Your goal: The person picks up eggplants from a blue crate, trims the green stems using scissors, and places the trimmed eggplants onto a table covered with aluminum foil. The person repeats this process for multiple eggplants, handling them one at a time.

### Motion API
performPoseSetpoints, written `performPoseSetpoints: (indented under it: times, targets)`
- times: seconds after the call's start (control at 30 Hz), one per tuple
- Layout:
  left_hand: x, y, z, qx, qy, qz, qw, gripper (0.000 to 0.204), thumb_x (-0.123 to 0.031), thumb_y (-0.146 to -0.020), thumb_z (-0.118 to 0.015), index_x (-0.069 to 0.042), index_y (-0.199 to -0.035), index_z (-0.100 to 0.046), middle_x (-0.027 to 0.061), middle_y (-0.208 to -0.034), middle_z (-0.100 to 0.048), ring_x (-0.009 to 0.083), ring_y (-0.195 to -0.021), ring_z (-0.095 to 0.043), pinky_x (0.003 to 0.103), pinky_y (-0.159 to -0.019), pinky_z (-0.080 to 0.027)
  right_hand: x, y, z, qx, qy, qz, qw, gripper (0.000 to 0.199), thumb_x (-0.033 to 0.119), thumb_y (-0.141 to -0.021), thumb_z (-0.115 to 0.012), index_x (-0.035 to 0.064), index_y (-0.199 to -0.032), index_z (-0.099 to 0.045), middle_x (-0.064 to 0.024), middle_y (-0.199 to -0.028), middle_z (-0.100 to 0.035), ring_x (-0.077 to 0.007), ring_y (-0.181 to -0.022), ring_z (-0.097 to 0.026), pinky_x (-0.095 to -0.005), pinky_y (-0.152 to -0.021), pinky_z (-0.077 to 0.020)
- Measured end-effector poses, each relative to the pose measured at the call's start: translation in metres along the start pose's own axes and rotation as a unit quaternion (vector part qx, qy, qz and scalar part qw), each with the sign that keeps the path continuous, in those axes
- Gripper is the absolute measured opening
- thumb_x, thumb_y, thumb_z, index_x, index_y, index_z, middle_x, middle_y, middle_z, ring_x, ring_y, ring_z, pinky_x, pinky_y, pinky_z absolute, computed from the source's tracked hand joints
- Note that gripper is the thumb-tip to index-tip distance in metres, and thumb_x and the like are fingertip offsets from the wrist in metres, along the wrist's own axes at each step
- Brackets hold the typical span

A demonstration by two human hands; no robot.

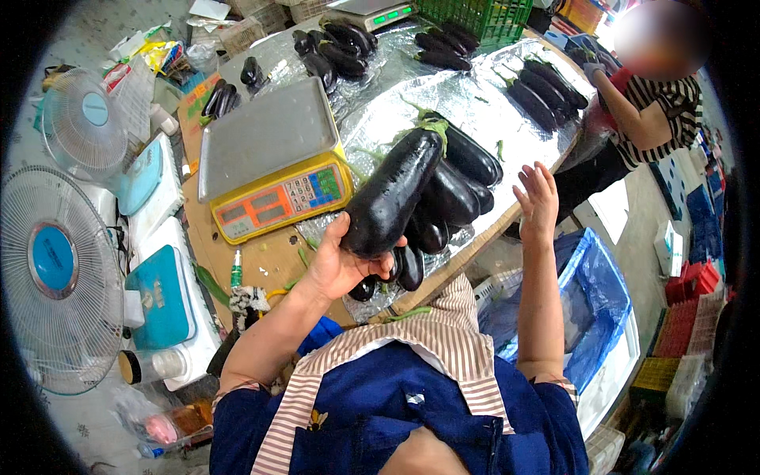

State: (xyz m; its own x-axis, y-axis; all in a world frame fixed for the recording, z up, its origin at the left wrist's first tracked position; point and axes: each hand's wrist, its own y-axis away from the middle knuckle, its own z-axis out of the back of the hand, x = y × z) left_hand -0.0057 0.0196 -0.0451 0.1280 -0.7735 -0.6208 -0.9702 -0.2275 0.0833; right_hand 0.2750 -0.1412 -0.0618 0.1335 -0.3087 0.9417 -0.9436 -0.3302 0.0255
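A large, glossy dark eggplant [396, 190] rests in my left hand [336, 265], whose thumb and fingers wrap round its thick end; the green stem points up and away. Behind and below it lies a heap of more eggplants [453, 194] on the foil-covered table [380, 119], partly hidden by the held one. My right hand [540, 202] is raised to the right of the heap, fingers apart, holding nothing. A yellow weighing scale [273, 150] with a grey metal pan stands left of the held eggplant.
More eggplants [546, 95] lie in groups across the table's far side, near a green crate [475, 20] and a second scale [372, 12]. Two fans [59, 261] stand at the left. A blue plastic bag [594, 293] lines a container at the right. Another person [649, 119] stands at the far right.
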Motion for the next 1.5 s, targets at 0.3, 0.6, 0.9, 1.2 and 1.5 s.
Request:
performPoseSetpoints:
  times: [0.3, 0.6, 0.9, 1.2, 1.5]
  targets:
    - [-0.038, -0.044, 0.026, -0.091, -0.055, 0.020, 0.994, 0.059, -0.050, -0.086, -0.044, -0.002, -0.121, -0.045, 0.0205, -0.106, -0.058, 0.0237, -0.072, -0.061, 0.037, -0.060, -0.054, -0.118, -0.100, 0.073, -0.158, 0.512, 0.180, 0.825, 0.056, 0.025, -0.077, -0.064, -0.0020, -0.120, -0.042, -0.0206, -0.120, -0.047, -0.0354, -0.112, -0.043, -0.0400, -0.096, -0.0326]
    - [-0.112, -0.154, 0.048, -0.277, -0.105, -0.038, 0.954, 0.046, -0.048, -0.082, -0.055, -0.003, -0.091, -0.056, 0.0113, -0.077, -0.059, 0.0225, -0.061, -0.058, 0.034, -0.053, -0.052, -0.134, -0.100, 0.043, -0.083, 0.507, 0.248, 0.821, 0.042, 0.015, -0.087, -0.046, -0.0009, -0.124, -0.036, -0.0222, -0.125, -0.040, -0.0378, -0.122, -0.032, -0.0411, -0.102, -0.0254]
    - [-0.182, -0.306, 0.138, -0.517, -0.202, -0.173, 0.814, 0.055, -0.044, -0.071, -0.070, 0.000, -0.096, -0.047, 0.0138, -0.077, -0.051, 0.0246, -0.052, -0.053, 0.034, -0.042, -0.047, -0.137, -0.102, 0.046, -0.027, 0.476, 0.201, 0.856, 0.042, 0.022, -0.092, -0.038, 0.0000, -0.128, -0.036, -0.0249, -0.132, -0.035, -0.0389, -0.125, -0.029, -0.0405, -0.104, -0.0214]
    - [-0.237, -0.404, 0.185, -0.576, -0.303, -0.242, 0.720, 0.071, -0.026, -0.066, -0.073, 0.004, -0.118, -0.035, 0.0213, -0.115, -0.047, 0.0331, -0.094, -0.056, 0.042, -0.059, -0.057, -0.147, -0.101, 0.060, -0.043, 0.421, 0.173, 0.889, 0.039, 0.014, -0.087, -0.042, -0.0033, -0.123, -0.041, -0.0260, -0.129, -0.038, -0.0394, -0.122, -0.034, -0.0414, -0.102, -0.0260]
    - [-0.258, -0.421, 0.200, -0.451, -0.372, -0.184, 0.790, 0.055, -0.019, -0.079, -0.060, -0.006, -0.128, -0.038, 0.0139, -0.128, -0.040, 0.0287, -0.102, -0.051, 0.037, -0.066, -0.052, -0.139, -0.096, 0.050, -0.054, 0.464, 0.218, 0.857, 0.039, 0.014, -0.084, -0.048, 0.0013, -0.121, -0.044, -0.0266, -0.126, -0.040, -0.0397, -0.122, -0.034, -0.0437, -0.102, -0.0251]
